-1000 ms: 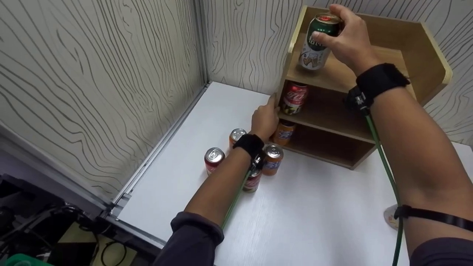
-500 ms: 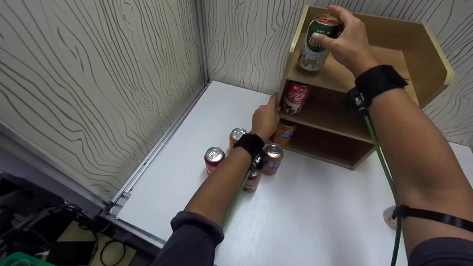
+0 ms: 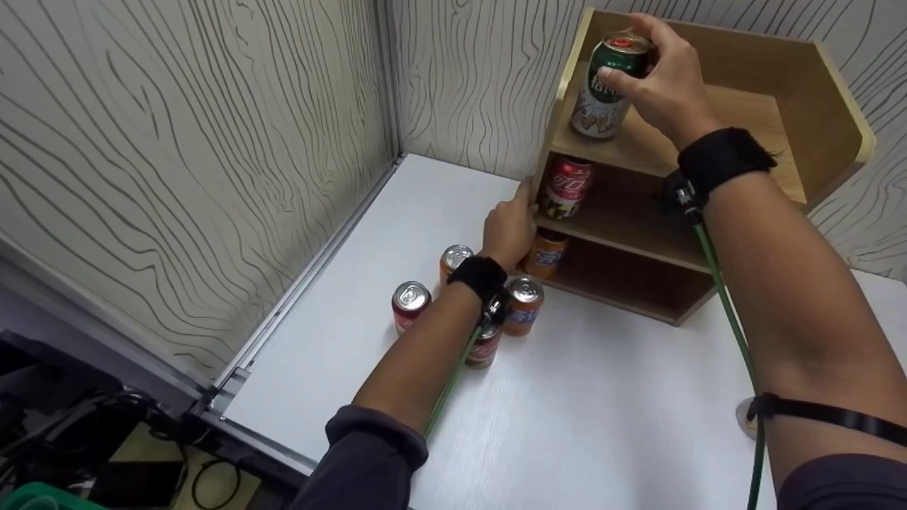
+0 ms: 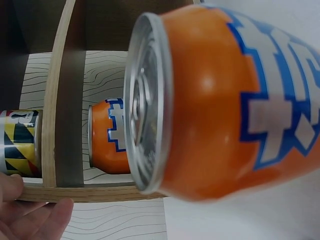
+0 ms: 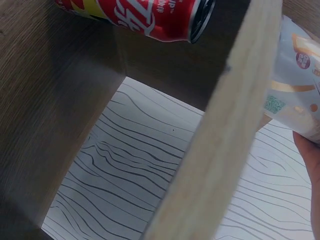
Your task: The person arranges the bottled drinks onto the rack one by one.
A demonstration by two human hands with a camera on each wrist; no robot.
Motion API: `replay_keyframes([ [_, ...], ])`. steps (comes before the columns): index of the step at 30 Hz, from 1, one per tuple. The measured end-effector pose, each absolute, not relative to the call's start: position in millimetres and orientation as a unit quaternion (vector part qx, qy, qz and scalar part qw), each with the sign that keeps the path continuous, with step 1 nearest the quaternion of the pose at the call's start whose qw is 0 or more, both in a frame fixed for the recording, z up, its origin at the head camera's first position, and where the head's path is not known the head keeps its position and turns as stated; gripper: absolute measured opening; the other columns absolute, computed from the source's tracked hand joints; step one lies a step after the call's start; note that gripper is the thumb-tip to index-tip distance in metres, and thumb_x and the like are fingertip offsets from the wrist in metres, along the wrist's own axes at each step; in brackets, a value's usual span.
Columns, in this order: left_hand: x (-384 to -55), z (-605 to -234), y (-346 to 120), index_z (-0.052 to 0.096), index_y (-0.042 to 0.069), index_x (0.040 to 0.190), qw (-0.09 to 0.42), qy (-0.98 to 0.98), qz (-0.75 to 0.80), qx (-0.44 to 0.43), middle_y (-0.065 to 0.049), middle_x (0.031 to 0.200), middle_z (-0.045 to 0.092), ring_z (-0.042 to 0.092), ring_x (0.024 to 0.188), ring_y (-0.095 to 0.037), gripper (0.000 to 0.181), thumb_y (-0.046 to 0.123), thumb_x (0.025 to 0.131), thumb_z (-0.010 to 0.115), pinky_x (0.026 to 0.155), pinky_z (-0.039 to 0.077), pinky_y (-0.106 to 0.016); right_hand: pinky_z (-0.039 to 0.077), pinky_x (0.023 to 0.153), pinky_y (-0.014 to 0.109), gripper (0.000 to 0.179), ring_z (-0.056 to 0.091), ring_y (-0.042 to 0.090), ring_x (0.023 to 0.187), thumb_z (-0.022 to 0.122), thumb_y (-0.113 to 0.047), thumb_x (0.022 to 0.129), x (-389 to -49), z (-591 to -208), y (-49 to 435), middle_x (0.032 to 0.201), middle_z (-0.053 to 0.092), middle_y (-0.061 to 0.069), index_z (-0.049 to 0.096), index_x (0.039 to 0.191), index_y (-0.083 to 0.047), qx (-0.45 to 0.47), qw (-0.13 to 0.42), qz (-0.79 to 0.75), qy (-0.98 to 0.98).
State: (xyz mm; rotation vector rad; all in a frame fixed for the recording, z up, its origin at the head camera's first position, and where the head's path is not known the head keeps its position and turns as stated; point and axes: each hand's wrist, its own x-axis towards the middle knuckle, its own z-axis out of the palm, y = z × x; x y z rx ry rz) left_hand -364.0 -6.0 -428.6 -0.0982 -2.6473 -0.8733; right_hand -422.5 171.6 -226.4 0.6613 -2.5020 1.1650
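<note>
My right hand [image 3: 669, 88] grips a green-and-white drink can [image 3: 602, 106] between thumb and fingers. The can stands upright at the left front of the top board of the wooden shelf [image 3: 822, 127]. In the right wrist view its white lower part [image 5: 295, 85] shows beside the board's edge. My left hand [image 3: 508, 230] holds the shelf's left side panel, with fingertips [image 4: 59, 217] outside and the thumb at the front edge. A red cola can [image 3: 567, 188] stands in the middle compartment, and an orange soda can [image 3: 545, 253] in the bottom one.
Around my left forearm on the white table [image 3: 602, 404] stand several cans: an orange one [image 3: 523, 306] near the shelf, another orange one [image 3: 455, 261], a red one [image 3: 411, 304] and a partly hidden red one [image 3: 483, 348]. A pale can [image 3: 745, 418] is mostly behind my right forearm.
My right hand and the green-and-white can have shifted slightly down toward the top board's front edge. The left hand stays in place on the side panel.
</note>
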Motion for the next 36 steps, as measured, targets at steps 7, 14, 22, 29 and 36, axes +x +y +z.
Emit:
replay_keyframes([
  [7,-362.6,-428.8,-5.0,0.046,0.015,0.154,0.18,-0.935,-0.303,-0.038,-0.011,0.111,0.081,0.08,0.09,-0.023,0.046,0.024,0.11,0.055,0.076,0.063,-0.037,0.044,0.121,0.033,0.075,0.05,0.026,0.144,0.071,-0.026,0.1,-421.9,-227.9,173.7,0.163,0.043,0.015,0.034,0.164,-0.014,0.226,0.153,0.409,-0.871],
  [14,-361.6,-428.8,-3.3,0.045,0.014,0.156,0.174,-0.935,-0.306,-0.041,-0.012,0.112,0.081,0.08,0.088,-0.024,0.048,0.022,0.11,0.056,0.075,0.063,-0.037,0.045,0.12,0.034,0.076,0.049,0.026,0.144,0.071,-0.026,0.1,-421.5,-230.3,175.6,0.164,0.041,0.013,0.033,0.165,-0.015,0.218,0.149,0.412,-0.872],
  [22,-361.5,-430.2,-2.3,0.046,0.016,0.155,0.174,-0.933,-0.314,-0.038,-0.012,0.113,0.081,0.08,0.091,-0.026,0.046,0.023,0.11,0.055,0.078,0.063,-0.039,0.039,0.126,0.037,0.078,0.042,0.027,0.154,0.072,-0.023,0.099,-419.5,-231.2,177.0,0.168,0.036,0.012,0.031,0.165,-0.013,0.225,0.14,0.422,-0.867],
  [29,-361.2,-431.3,-1.8,0.046,0.016,0.154,0.178,-0.931,-0.315,-0.04,-0.013,0.112,0.081,0.08,0.092,-0.027,0.045,0.023,0.11,0.055,0.078,0.063,-0.04,0.038,0.126,0.035,0.078,0.045,0.026,0.151,0.073,-0.026,0.098,-416.2,-229.3,181.3,0.162,0.041,0.014,0.034,0.164,-0.014,0.235,0.151,0.419,-0.864],
  [36,-361.5,-434.3,-2.6,0.048,0.015,0.153,0.186,-0.931,-0.312,-0.036,-0.014,0.108,0.081,0.08,0.09,-0.028,0.045,0.022,0.109,0.056,0.076,0.063,-0.041,0.038,0.127,0.036,0.072,0.047,0.027,0.15,0.074,-0.023,0.097,-409.0,-230.3,185.9,0.16,0.043,0.015,0.04,0.16,-0.012,0.25,0.165,0.427,-0.853],
])
